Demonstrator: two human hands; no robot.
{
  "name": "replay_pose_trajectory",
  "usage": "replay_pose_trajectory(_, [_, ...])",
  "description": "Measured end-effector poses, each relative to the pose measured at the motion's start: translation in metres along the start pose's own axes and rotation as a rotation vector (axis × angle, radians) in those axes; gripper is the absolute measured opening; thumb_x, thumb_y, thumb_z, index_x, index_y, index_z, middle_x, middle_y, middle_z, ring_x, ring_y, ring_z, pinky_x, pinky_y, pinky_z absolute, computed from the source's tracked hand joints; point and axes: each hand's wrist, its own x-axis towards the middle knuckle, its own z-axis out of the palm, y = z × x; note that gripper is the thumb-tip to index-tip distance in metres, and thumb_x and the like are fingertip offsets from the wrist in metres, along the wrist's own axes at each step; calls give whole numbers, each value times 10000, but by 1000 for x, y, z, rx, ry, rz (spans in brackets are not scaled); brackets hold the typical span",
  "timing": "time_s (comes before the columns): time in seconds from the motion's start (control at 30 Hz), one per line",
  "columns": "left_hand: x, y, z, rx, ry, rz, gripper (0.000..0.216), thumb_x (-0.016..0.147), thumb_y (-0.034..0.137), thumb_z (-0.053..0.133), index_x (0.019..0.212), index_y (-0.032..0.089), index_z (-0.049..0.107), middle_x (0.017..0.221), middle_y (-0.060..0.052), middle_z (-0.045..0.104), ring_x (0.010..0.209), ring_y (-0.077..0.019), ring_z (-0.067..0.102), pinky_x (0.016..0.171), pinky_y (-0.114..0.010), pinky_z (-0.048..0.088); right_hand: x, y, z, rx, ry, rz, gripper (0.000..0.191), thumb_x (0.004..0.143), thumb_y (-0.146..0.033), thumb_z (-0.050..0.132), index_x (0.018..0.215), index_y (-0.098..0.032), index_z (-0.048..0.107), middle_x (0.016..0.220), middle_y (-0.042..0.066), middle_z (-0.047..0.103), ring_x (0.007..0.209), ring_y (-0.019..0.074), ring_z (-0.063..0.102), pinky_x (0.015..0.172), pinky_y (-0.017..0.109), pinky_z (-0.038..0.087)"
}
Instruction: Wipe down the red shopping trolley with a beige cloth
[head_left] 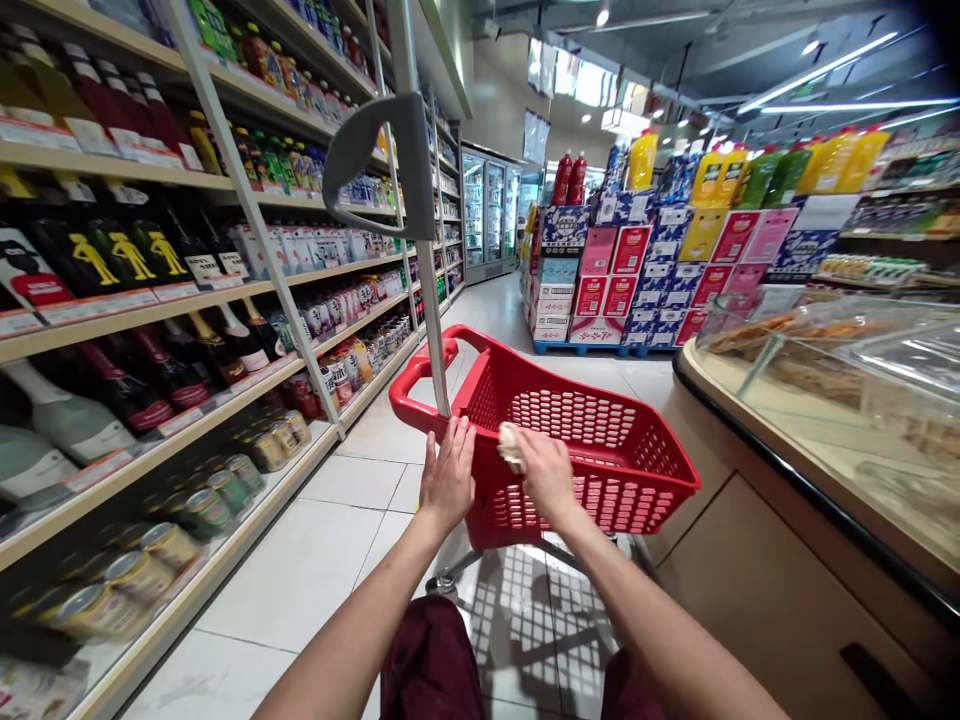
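Note:
A red plastic shopping cart [585,480] with perforated basket walls stands side-on before me. My left hand [448,478] lies with outstretched fingers against the cart's near rim, close to the foot of a metal pole [433,330]. The pole rises from the handle end and carries a grey plastic loop [417,165]. My right hand [546,475] is closed around a crumpled whitish cloth [511,447] at the near rim of the basket. Part of the cloth is hidden by the fingers.
Shelves of bottles and cans [225,290] line the left side. A counter with a clear display case [787,400] stands close on the right. Behind the cart are stacked drink cartons [622,270]; glass-door fridges [491,215] are at the back. Tiled floor [337,540] surrounds the cart wheels.

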Motion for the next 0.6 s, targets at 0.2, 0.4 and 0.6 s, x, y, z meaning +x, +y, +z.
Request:
replay_pose_trajectory(0.2, [16,29,12,-22,-61,77,601,705,125,397,1302,81,351,1384,-111,337,1321,-228,181,1084,-469,74,-19,43,-3,-34,39,168,485,694,-9,366,1131,-126,540,1117,114,577,997,200,503,833,329,350])
replay_pose_trajectory(0.4, [23,50,22,-51,-107,112,557,730,131,373,1285,85,379,1374,-94,358,1310,-213,217,1086,-456,97,-12,38,7,-14,-12,128,460,723,-22,369,1109,-185,559,1169,91,548,1079,208,456,870,358,340])
replay_pose_trajectory(0.6, [20,57,27,-70,-119,118,567,735,146,377,1297,74,359,1379,-98,348,1314,-221,201,1087,-467,87,-42,117,-22,-59,149,342,309,677,-49,408,864,-133,639,1000,149,551,924,242,508,775,385,379])
